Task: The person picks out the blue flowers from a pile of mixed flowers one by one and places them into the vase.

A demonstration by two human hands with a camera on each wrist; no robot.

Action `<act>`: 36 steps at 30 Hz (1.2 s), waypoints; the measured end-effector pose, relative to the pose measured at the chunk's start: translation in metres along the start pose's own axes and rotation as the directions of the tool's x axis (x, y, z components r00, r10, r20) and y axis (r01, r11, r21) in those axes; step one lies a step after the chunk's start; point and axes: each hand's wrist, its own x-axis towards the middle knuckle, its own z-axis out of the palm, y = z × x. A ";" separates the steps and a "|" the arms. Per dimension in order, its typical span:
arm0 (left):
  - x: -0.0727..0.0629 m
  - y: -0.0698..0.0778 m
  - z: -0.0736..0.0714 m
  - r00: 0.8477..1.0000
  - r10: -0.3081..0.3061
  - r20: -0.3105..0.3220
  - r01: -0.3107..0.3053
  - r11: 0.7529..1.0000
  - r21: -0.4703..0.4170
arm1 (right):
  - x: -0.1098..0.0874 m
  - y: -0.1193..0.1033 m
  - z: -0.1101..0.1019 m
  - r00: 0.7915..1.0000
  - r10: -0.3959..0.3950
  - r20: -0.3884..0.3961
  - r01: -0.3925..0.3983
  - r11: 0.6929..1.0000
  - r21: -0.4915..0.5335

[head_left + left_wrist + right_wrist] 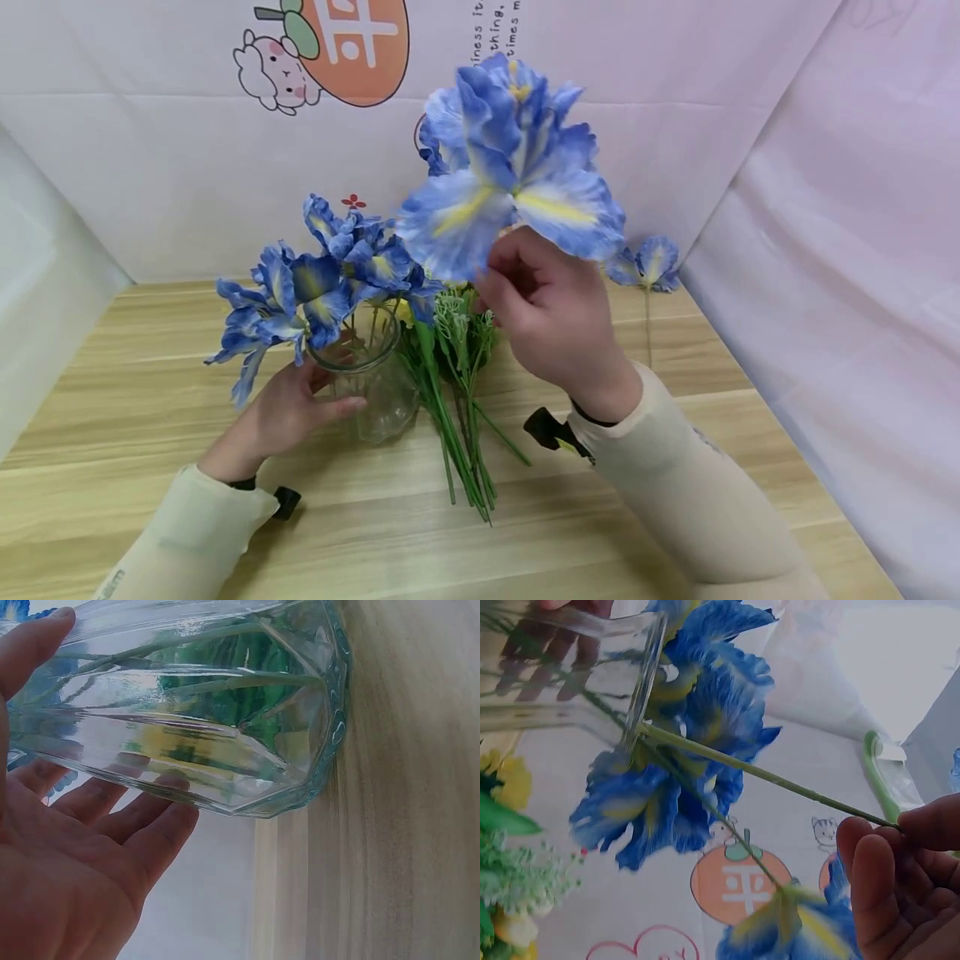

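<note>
My left hand (pixel 288 408) holds the clear glass vase (pixel 382 408), thumb on the near side and fingers round the far side. Several blue irises (pixel 273 292) lean out of its mouth to the left and back. In the left wrist view, green stems (pixel 225 684) show through the faceted glass (pixel 300 780). Above and right of the vase, my right hand (pixel 558 321) pinches another iris just under its large blue bloom (pixel 513 167). In the right wrist view that iris's stem (pixel 757 772) slants from my fingertips to the vase's rim (pixel 641 712), where its lower end overlaps the mouth.
A bunch of green stems and leaves (pixel 450 417) with small yellow flowers lies right of the vase. One blue iris (pixel 654 262) lies at the table's back right. A printed white cloth (pixel 645 158) hangs behind the wooden table (pixel 360 533).
</note>
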 end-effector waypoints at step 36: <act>0.000 0.004 0.002 0.994 -0.095 0.046 0.099 0.991 -0.089 | 0.030 -0.009 0.056 0.993 -0.035 0.113 0.042 0.997 -0.065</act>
